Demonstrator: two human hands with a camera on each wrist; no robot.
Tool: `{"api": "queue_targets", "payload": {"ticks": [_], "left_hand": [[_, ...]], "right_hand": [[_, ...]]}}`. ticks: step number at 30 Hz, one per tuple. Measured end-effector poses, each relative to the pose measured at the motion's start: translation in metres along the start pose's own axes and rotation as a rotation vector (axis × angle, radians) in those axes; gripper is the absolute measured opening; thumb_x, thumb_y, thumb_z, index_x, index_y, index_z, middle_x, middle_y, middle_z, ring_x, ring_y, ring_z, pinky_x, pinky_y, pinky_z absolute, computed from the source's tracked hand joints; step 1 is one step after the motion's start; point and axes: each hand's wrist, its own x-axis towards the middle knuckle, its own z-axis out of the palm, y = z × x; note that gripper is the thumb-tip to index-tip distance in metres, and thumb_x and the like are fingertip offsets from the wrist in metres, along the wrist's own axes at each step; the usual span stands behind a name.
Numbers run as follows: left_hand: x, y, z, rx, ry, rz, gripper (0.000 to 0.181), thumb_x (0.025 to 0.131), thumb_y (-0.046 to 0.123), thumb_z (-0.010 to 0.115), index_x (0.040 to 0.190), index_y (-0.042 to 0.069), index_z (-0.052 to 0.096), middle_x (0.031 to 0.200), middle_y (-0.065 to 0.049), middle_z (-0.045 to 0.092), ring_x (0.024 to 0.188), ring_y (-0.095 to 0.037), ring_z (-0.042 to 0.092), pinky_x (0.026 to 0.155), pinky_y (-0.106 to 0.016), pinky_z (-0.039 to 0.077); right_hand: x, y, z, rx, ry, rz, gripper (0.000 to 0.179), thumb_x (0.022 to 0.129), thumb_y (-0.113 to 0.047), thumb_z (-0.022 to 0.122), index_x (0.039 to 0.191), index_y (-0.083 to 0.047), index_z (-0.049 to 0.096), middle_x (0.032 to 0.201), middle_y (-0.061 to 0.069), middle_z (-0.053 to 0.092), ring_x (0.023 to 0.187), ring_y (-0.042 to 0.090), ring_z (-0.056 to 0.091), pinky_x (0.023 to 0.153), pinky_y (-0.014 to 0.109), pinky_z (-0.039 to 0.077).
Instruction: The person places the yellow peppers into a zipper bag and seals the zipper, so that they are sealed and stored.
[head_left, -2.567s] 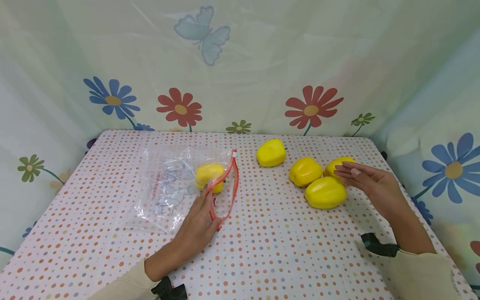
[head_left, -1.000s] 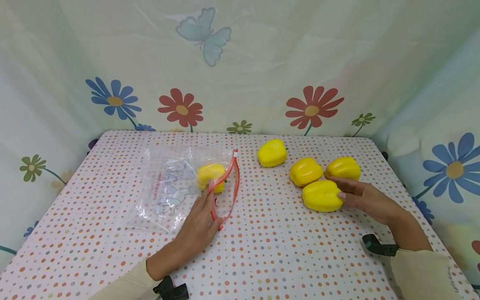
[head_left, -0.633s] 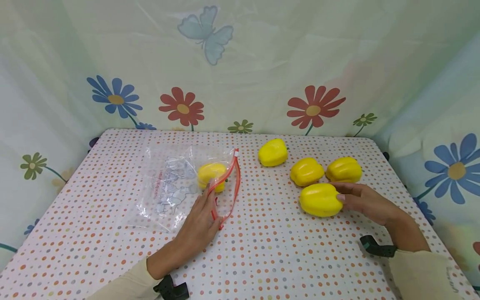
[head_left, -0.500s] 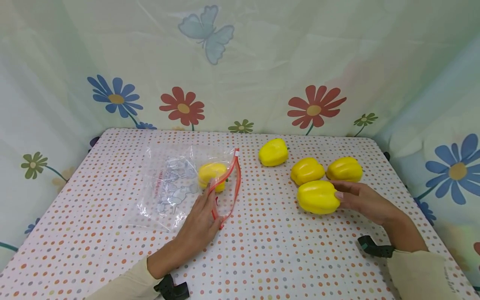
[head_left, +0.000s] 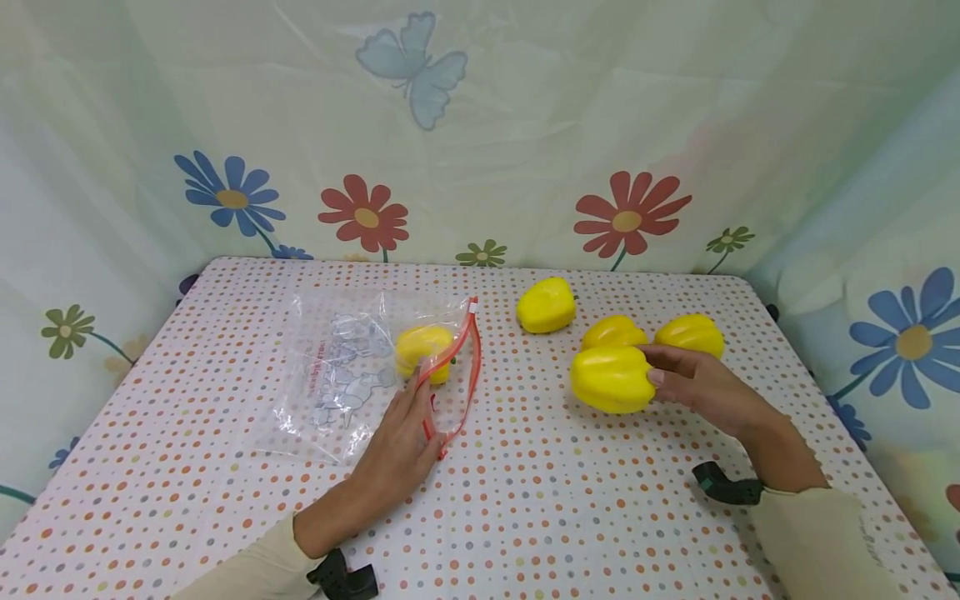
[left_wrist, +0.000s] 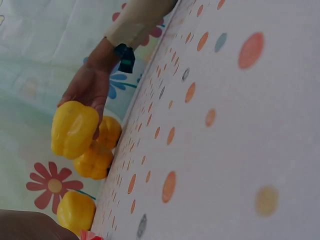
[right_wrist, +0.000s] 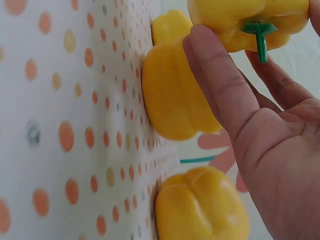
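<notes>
My right hand [head_left: 708, 387] holds a yellow bell pepper [head_left: 611, 379] by its stem end, thumb and fingers around it. In the left wrist view this pepper [left_wrist: 74, 130] is held up off the table. Its green stem [right_wrist: 260, 37] shows in the right wrist view. My left hand [head_left: 393, 454] rests on the mouth of a clear zip bag [head_left: 348, 367], fingers fairly straight along the red zip edge. The bag lies flat, its mouth facing right and partly gaping. Inside it, near the mouth, is another yellow bell pepper [head_left: 422, 350].
Behind the held pepper lie two more peppers, one partly covered [head_left: 613, 331] and one beside my right hand [head_left: 693, 333]. A further pepper [head_left: 546, 306] sits toward the back middle. The dotted tablecloth [head_left: 525, 517] meets a flowered curtain [head_left: 510, 125] behind.
My right hand has gone from beside the peppers to gripping the front one, and has lifted it and brought it leftward. The left hand and bag have hardly moved.
</notes>
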Motion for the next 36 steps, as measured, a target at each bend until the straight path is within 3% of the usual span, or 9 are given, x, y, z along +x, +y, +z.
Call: {"api": "queue_targets", "payload": {"ticks": [4,10,23,36], "left_hand": [[0.000,0.000,0.000,-0.003,-0.001,-0.002,0.087,0.084,0.002,0.073,0.152,-0.006,0.019,0.162,-0.007,0.003,0.145,-0.022,0.016,0.114,-0.046,0.020],[0.000,0.000,0.000,0.010,-0.002,0.004,0.087,0.084,0.003,0.073,0.152,-0.006,0.019,0.162,-0.007,0.002,0.145,-0.021,0.014,0.113,-0.046,0.019],[0.000,-0.001,0.001,0.026,0.023,0.018,0.089,0.083,0.002,0.074,0.152,-0.005,0.019,0.163,-0.005,0.003,0.145,-0.023,0.016,0.113,-0.045,0.021],[0.000,0.001,0.000,0.035,-0.004,-0.017,0.090,0.083,0.005,0.075,0.152,-0.005,0.019,0.162,-0.007,0.003,0.145,-0.023,0.018,0.113,-0.045,0.020]], "right_hand": [[0.006,-0.005,0.005,-0.029,0.014,-0.028,0.054,0.101,-0.020,0.053,0.144,0.008,0.036,0.136,0.026,0.048,0.104,0.011,0.062,0.084,0.028,0.053],[0.018,-0.008,0.016,0.016,0.032,-0.027,0.056,0.101,-0.023,0.055,0.145,0.005,0.037,0.136,0.023,0.048,0.105,0.012,0.062,0.085,0.030,0.053],[0.046,-0.016,0.041,0.051,0.043,-0.001,0.062,0.096,-0.033,0.062,0.145,-0.001,0.042,0.138,0.016,0.050,0.113,0.027,0.058,0.087,0.033,0.053],[0.065,-0.018,0.061,0.146,-0.024,0.021,0.066,0.094,-0.037,0.064,0.147,-0.006,0.040,0.139,0.013,0.049,0.118,0.030,0.056,0.091,0.043,0.050]]}}
